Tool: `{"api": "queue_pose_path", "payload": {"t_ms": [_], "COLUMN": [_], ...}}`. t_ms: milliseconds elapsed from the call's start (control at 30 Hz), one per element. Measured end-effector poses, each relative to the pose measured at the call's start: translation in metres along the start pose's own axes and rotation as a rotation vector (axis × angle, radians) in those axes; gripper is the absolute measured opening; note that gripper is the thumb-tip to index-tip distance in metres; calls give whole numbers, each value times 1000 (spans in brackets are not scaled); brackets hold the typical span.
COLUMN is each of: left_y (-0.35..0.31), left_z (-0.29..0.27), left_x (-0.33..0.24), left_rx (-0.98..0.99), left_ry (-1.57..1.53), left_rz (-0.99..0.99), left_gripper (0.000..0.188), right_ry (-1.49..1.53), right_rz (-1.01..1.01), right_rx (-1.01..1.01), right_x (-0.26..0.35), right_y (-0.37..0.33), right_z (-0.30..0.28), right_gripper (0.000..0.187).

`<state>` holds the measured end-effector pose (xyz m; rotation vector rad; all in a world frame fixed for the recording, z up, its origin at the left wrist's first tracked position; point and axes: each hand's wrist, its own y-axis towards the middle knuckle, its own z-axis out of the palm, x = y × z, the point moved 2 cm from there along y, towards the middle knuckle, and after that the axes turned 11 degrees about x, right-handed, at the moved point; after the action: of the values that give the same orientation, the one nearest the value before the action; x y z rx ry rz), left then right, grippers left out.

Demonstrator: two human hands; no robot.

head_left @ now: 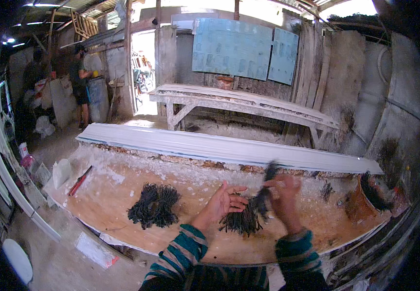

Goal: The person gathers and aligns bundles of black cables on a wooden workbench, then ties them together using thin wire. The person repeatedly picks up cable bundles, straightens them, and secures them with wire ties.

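Note:
My left hand (224, 201) is turned partly palm up, its fingers stretched out and apart. Just beyond its fingertips, a bundle of dark looped strands (241, 220) rests on the wooden tabletop (195, 242). My right hand (285, 194), smeared by motion, is raised on the right with its fingers closed on a dark clump of similar strands (268, 186). That clump is blurred too, so its exact kind is unclear. To the left of my hands, two more bundles of dark looped strands (154, 203) lie side by side, touching.
A long white moulding (219, 145) runs along the table's far edge. Red-handled pliers (80, 182) lie at the left. On the right stands an orange-brown bucket (360, 203) with dark strands. Behind is a whitish bench (248, 104); a person (81, 80) stands far left.

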<state>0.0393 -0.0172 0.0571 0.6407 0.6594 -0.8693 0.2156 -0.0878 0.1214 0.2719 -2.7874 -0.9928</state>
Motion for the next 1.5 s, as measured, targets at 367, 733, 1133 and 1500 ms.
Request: {"api": "queue_pose_path", "payload": {"t_ms": [367,733,1133,1500], "left_y": [-3,-4,-2,5], "left_z": [-19,-22,-24,-25], "left_x": [4,2,1,0], "left_rx": [-258,-361,-306,-257], "left_ry": [209,411,405,779], "left_rz": [49,42,112,269], "left_gripper": [21,31,27,15], "right_ry": [474,541,865,764], "right_rz": [31,2,38,59], "right_rx": [12,-38,-76,-23], "right_x": [25,22,21,17], "right_y": [-6,-9,-6,-7], "right_z": [92,75,75,78], "right_gripper": [32,19,17,12]}}
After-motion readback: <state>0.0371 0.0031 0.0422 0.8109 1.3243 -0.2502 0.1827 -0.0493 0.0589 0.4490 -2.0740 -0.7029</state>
